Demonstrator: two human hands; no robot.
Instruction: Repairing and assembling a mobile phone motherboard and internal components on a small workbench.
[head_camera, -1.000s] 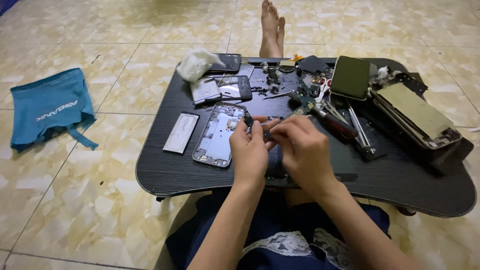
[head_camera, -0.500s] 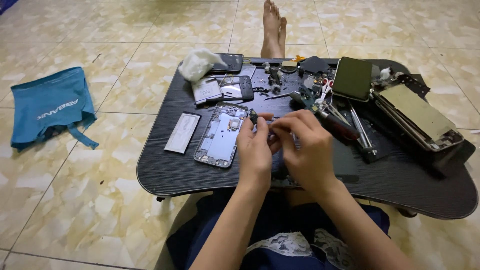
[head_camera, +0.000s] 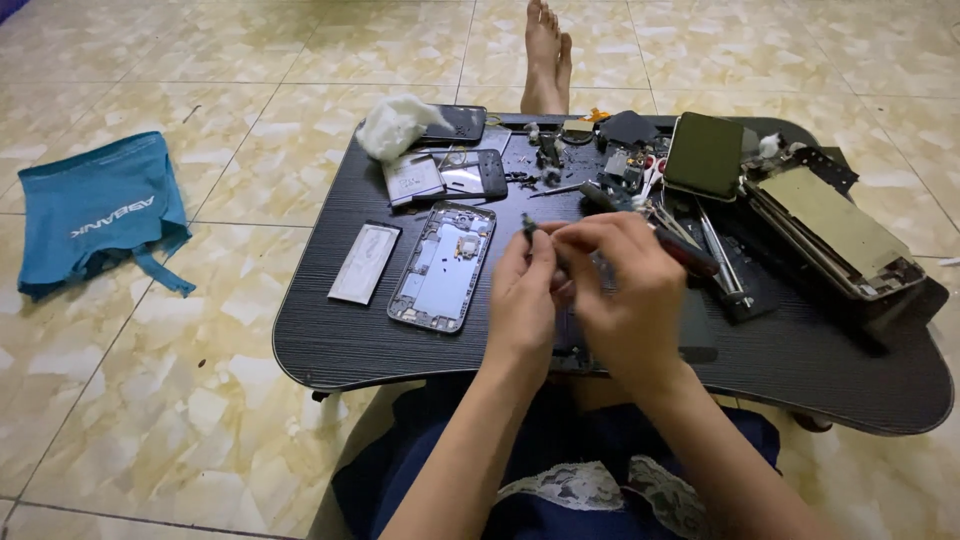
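Both hands, left (head_camera: 525, 300) and right (head_camera: 625, 290), pinch a small part (head_camera: 528, 226) above the tray (head_camera: 330, 350). Step in hand: working this part beside the open phone (head_camera: 440, 265). Next move likely calls for steady fingertips.

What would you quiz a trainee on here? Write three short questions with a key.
1. True or false: the opened phone body lies on the table to the left of the left hand.
2. The cloth on the floor is: A red, B blue, C white.
3. What does the left hand pinch at its fingertips?
Key: 1 true; 2 B; 3 a small dark part.
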